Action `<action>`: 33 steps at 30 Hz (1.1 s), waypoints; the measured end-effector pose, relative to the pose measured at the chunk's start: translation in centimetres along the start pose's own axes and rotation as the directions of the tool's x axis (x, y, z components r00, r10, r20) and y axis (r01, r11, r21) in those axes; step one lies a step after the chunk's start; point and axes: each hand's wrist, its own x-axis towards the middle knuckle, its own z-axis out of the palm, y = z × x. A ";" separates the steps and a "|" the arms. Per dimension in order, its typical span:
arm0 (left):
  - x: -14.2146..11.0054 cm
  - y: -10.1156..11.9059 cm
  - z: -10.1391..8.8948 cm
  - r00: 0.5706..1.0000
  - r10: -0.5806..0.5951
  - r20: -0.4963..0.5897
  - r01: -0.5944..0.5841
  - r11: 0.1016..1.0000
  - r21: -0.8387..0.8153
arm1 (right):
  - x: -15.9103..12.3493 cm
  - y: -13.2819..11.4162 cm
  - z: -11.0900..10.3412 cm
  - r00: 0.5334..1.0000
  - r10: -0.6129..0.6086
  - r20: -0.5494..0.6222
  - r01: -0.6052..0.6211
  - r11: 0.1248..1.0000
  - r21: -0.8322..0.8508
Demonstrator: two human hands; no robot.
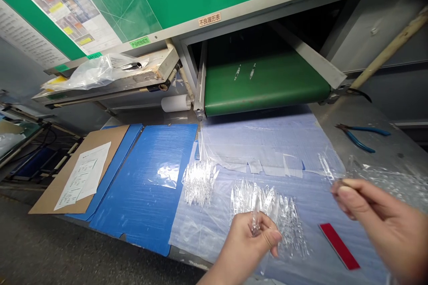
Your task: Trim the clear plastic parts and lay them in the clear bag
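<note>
My left hand (252,236) is closed in a pinch on a small clear plastic part (256,222), held just above a heap of the same clear parts (267,209). My right hand (364,207) is also pinched shut, gripping another clear plastic part (326,167) that sticks up and to the left from my fingertips. A second, smaller heap of clear parts (199,181) lies further left. All of it rests on a clear plastic sheet (267,142) spread over the bench.
A green conveyor belt (264,82) ends right behind the sheet, two small parts on it. Blue-handled pliers (363,136) lie at the right, a red strip (339,246) near my right wrist. Blue boards (147,178) and cardboard with a paper form (83,173) sit left.
</note>
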 end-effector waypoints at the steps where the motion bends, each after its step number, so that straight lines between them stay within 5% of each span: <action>1: 0.0 -0.1 -0.1 1.000 0.003 0.002 -0.003 0.999 -0.035 | 0.1 -0.1 0.0 0.999 0.003 0.052 -0.003 1.000 0.005; 4: 0.2 -0.1 -0.2 0.999 -0.005 0.039 0.010 0.992 -0.122 | -0.4 -0.8 1.2 0.977 0.032 0.210 -0.040 0.999 0.036; 9: 0.3 -0.1 -0.3 0.996 -0.044 0.080 0.060 0.976 -0.209 | -2.0 -1.6 3.5 0.948 0.109 0.299 -0.144 0.985 0.097; 19: 0.7 -0.4 -0.7 0.990 -0.040 0.138 0.075 0.963 -0.258 | -1.7 -0.6 2.9 0.941 0.176 0.289 -0.259 0.925 0.279; 21: 0.8 -0.4 -0.5 0.985 -0.048 0.166 0.093 0.958 -0.273 | -1.6 -0.6 3.5 0.913 0.146 0.381 -0.268 0.919 0.289; 25: 1.4 -0.7 0.1 0.966 -0.060 0.253 0.145 0.933 -0.331 | -1.5 -1.2 4.9 0.768 0.086 0.635 -0.360 0.878 0.317; 29: 2.4 -1.3 -0.4 0.976 -0.066 0.205 0.156 0.872 -0.463 | -1.1 -0.8 4.6 0.809 0.200 0.553 -0.434 0.838 0.332; 33: 3.3 -1.9 -1.5 0.971 -0.102 0.215 0.215 0.763 -0.609 | -0.2 1.6 4.4 0.818 0.290 0.497 -0.391 0.914 0.109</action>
